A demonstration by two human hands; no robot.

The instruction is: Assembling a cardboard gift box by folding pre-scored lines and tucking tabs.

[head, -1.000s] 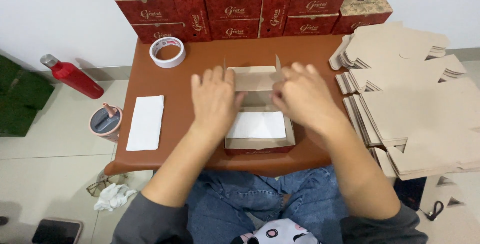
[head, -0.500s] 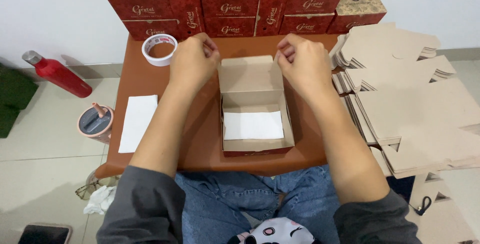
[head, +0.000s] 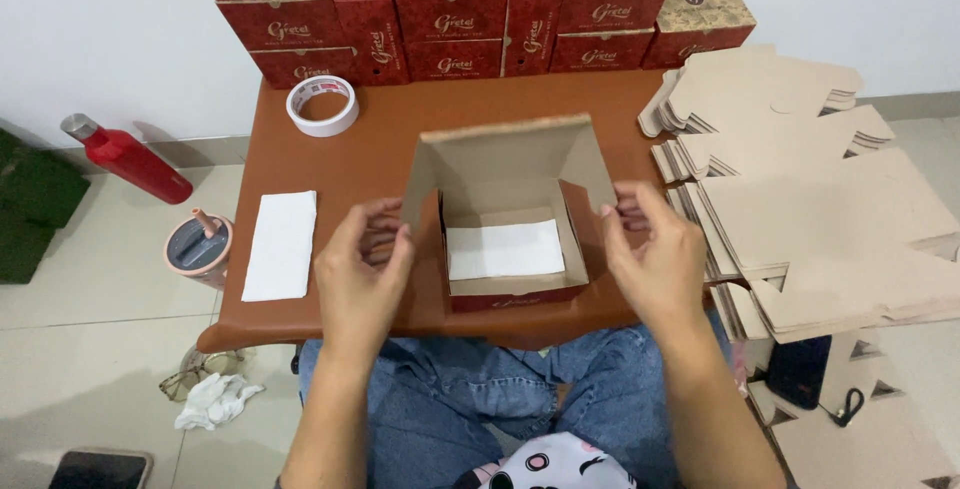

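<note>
1 open box (head: 513, 239) | 2 hands: left hand (head: 362, 274), right hand (head: 655, 261) fingers pinch lid side flaps | 1 tape roll (head: 322, 106)

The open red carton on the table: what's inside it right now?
A white paper sheet lies flat on the floor of the carton. Nothing else shows inside; anything beneath the sheet is covered. The raised lid stands behind.

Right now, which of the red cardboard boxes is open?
Only the red cardboard box with the raised brown lid, between both hands on the brown table; a white paper lies inside. The stacked red boxes behind are closed.
</note>
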